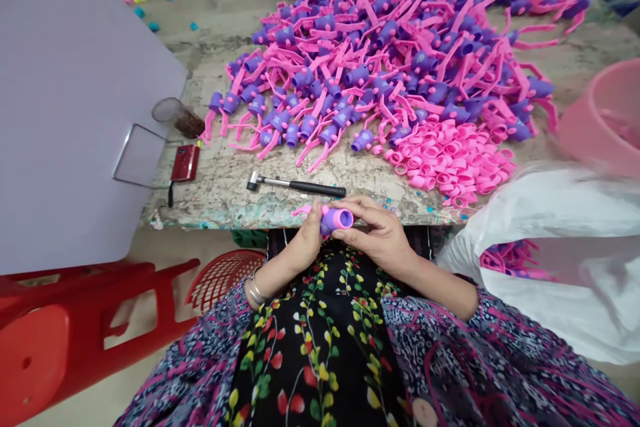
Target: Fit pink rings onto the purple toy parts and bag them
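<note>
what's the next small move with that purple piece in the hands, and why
Probably reach for the small hammer with the right hand, while the left hand keeps gripping the purple plastic piece. The hammer lies just beyond the hands, and the piece's pink collar might need tapping on.

From my remote station on the head view, I read the carrying surface as a worn, paint-flecked stone work table [215,192]. A large heap of pink-and-purple plastic parts [380,47] covers its far and central area. Pink plastic rings [450,160] lie piled against the heap's near right side. Along the near edge, I note a black-handled hammer [295,184], lying flat. Toward the left edge are a red case [185,162] and, just beyond it, a glass tumbler [177,117] on its side, holding brown material and touching the heap's left end only nearly.
</note>
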The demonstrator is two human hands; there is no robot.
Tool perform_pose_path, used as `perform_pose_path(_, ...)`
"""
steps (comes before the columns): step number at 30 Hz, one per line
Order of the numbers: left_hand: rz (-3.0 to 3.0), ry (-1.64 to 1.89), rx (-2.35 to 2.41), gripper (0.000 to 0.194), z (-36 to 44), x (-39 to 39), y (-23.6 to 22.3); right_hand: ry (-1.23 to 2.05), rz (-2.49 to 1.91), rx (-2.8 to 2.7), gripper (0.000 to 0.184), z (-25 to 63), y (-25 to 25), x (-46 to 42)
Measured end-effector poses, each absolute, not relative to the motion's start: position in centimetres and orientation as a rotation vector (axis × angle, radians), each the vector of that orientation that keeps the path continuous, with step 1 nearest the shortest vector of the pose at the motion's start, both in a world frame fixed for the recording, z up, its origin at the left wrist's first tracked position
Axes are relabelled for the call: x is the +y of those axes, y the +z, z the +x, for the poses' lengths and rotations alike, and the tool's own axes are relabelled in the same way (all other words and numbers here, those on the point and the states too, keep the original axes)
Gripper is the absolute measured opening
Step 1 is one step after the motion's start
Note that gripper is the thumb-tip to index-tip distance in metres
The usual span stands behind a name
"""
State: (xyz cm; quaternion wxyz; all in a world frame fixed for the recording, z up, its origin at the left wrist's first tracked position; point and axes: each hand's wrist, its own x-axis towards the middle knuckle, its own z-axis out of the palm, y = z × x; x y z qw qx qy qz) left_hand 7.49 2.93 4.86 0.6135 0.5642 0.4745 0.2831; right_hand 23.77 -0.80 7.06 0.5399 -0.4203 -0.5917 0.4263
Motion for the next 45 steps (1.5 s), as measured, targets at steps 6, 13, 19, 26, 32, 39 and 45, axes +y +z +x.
perform_pose_path(6, 1.261, 0.591, 1.008, 0.078, 7.6, 2.8, 4.7, 0.808, -0.964, -1.569, 0.044, 23.7, 7.1, -0.7)
perform_pose_path(13, 1.222, 0.613, 0.976, 0.076, 8.0, 2.7, 4.2, 0.696, -1.008, -1.608, 0.036, 23.3, 6.9, -0.7)
perform_pose_path(19, 1.262, 0.454, 0.950, 0.067, 8.1, 2.8, 5.5, 0.572, -1.176, -1.578, 0.024, 25.5, 8.4, -1.0)
perform_pose_path(26, 1.168, 0.397, 1.071, 0.053, 7.2, 3.4, 4.9, -0.534, -2.073, -1.398, 0.038, 38.8, 11.0, -6.5)
perform_pose_path(32, 1.127, 0.404, 1.091, 0.042, 8.1, 3.8, 3.8, -0.102, -3.047, -1.260, 0.064, 45.4, 8.4, -11.5)
perform_pose_path(39, 1.149, 0.361, 1.072, 0.039, 9.0, 3.6, 3.8, 0.179, -2.088, -1.683, 0.044, 38.5, 5.9, -3.9)
perform_pose_path(45, 1.137, 0.405, 1.132, 0.039, 8.3, 3.6, 4.4, 0.201, -1.939, -2.049, 0.042, 31.4, 5.8, 6.6)
